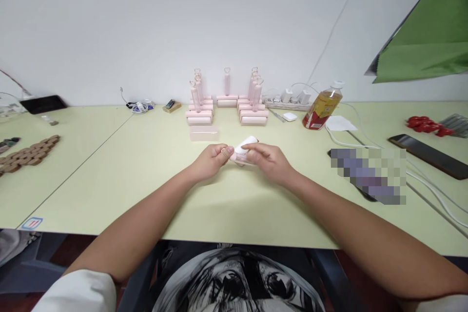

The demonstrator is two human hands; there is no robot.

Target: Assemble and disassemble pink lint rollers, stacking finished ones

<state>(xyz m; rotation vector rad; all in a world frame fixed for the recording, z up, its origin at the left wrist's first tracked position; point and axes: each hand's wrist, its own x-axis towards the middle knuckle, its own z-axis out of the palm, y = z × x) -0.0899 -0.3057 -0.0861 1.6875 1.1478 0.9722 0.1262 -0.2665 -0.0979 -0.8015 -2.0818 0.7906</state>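
Above the table my left hand (209, 162) pinches the left end of a pink lint roller (241, 158). Its white sticky roll (246, 144) sits tilted against the pink body, its right end higher. My right hand (271, 160) is closed on the roll's right side, with its fingertips bent over it. Whether the roll is seated in the body or apart from it, I cannot tell. On the table just beyond my left hand lies a translucent pink cover (204, 134). Several pink lint rollers (254, 116) stand upright in rows behind, handles up.
A power strip (287, 104), a tilted drink bottle (322, 107) and white paper (341, 123) are at the back right. Phones (431, 155) and white cables lie on the right. Wooden pieces (31, 154) lie far left, and a coiled cable (140, 107) is near the wall.
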